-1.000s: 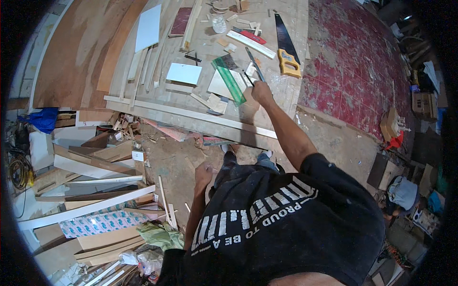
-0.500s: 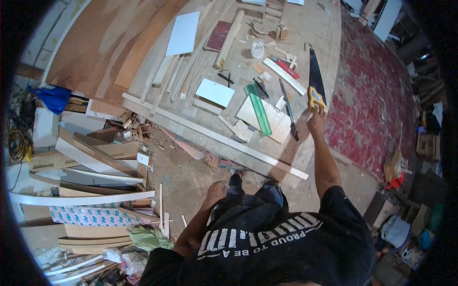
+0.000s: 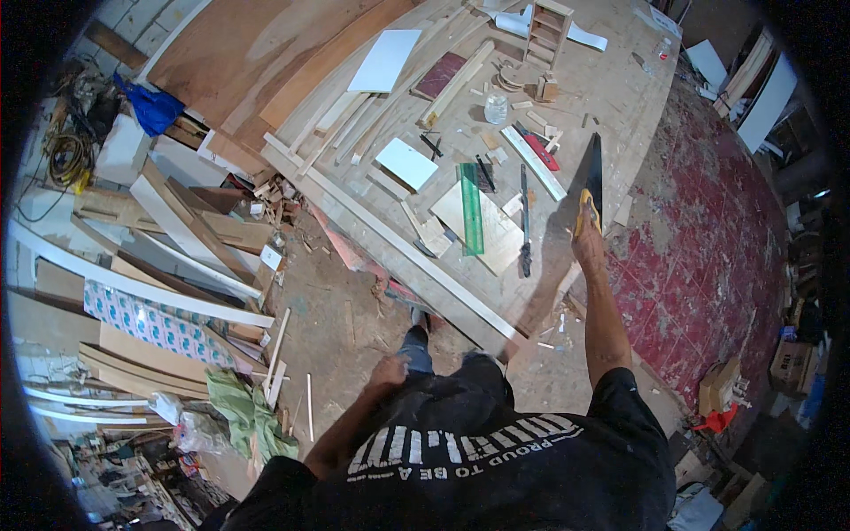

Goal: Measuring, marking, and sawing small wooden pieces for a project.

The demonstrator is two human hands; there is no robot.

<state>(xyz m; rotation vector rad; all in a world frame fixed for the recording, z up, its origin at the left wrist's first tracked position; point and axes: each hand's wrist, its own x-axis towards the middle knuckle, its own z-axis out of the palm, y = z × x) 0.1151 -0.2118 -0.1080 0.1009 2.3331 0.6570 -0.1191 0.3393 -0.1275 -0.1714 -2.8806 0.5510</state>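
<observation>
My right hand (image 3: pixel 588 246) is closed round the yellow handle of a handsaw (image 3: pixel 595 173), near the right edge of the wooden worktable (image 3: pixel 567 97). The saw's dark blade points away from me, and its handle shows nearly edge-on. Left of it lie a long white strip (image 3: pixel 534 162), a red-bodied tool (image 3: pixel 540 152) and a thin dark bar (image 3: pixel 525 221). A green see-through ruler (image 3: pixel 472 212) rests across a pale wooden board (image 3: pixel 500 234). My left hand (image 3: pixel 386 372) hangs low beside my leg, away from the table; its fingers are hard to make out.
A long pale strip (image 3: pixel 416 257) runs along the table's near edge. White panels (image 3: pixel 407 164), a clear jar (image 3: pixel 496 109) and a small wooden ladder-like frame (image 3: pixel 548 35) sit on the table. Curved boards (image 3: pixel 168 274) crowd the left; a worn red surface (image 3: pixel 699 221) spreads at right.
The handsaw has turned in my right hand, so its handle now shows edge-on. The view has shifted, and my left hand sits slightly lower in it.
</observation>
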